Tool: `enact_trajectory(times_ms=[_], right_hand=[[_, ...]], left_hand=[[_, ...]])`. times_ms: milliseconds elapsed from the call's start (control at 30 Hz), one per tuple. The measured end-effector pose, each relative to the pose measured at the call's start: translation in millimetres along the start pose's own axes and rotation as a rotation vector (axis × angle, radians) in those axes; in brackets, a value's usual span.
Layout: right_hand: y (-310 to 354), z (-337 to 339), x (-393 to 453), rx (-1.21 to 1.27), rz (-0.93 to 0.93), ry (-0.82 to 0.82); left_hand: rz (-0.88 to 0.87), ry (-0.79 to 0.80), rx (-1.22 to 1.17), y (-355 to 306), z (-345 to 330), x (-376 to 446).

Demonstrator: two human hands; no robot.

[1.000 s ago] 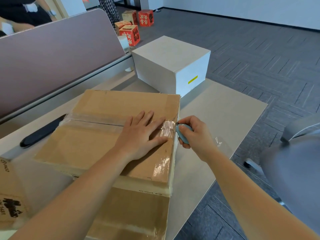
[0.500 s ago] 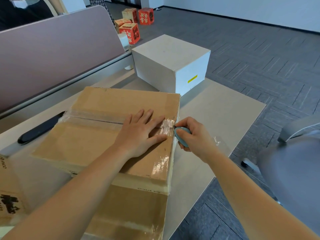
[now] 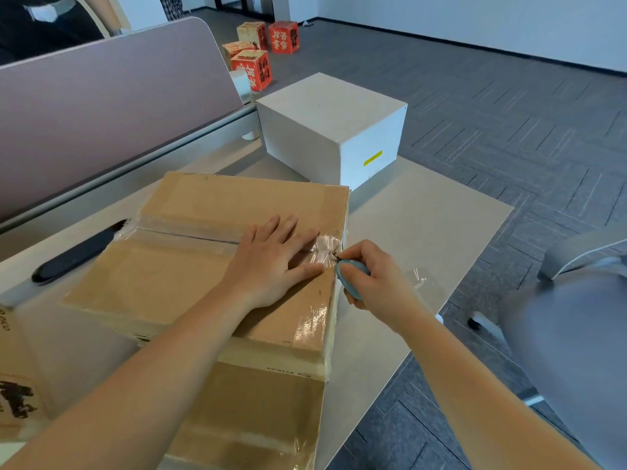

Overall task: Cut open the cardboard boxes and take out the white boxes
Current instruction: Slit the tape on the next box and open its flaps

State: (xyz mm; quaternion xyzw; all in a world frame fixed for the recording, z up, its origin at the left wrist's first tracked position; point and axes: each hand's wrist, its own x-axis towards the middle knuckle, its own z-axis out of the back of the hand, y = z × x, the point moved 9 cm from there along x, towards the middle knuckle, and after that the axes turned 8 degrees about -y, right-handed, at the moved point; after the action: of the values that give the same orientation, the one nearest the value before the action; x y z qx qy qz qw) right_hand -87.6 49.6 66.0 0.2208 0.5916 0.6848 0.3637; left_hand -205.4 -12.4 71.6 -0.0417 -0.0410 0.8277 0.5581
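Observation:
A brown cardboard box [image 3: 190, 276] lies on the desk, its top flaps sealed with clear tape along the middle seam. My left hand [image 3: 271, 262] presses flat on the top, fingers spread, near the right end of the seam. My right hand [image 3: 373, 283] grips a small teal cutter [image 3: 353, 276], whose tip touches the crumpled tape at the box's right edge. A white box [image 3: 325, 130] with a yellow label stands on the desk beyond the cardboard box. Another cardboard box [image 3: 251, 418] sits under and in front of the first.
A mauve divider panel [image 3: 101, 106] runs along the desk's left side. A black oblong object [image 3: 74, 252] lies left of the box. Red printed boxes [image 3: 258, 56] stand on the carpet beyond. A grey chair [image 3: 576, 317] is at the right; desk edge [image 3: 475, 266] nearby.
My right hand has brought the cutter a little left, from beside the box's right edge up against the tape at the seam. My left hand has stayed flat on the box.

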Motion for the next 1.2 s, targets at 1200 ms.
enact_trajectory(times_ms=[1200], right_hand=[[-17, 145, 70, -0.330, -0.007, -0.218]], left_hand=[[-0.072, -0.106, -0.106, -96, 32, 49]])
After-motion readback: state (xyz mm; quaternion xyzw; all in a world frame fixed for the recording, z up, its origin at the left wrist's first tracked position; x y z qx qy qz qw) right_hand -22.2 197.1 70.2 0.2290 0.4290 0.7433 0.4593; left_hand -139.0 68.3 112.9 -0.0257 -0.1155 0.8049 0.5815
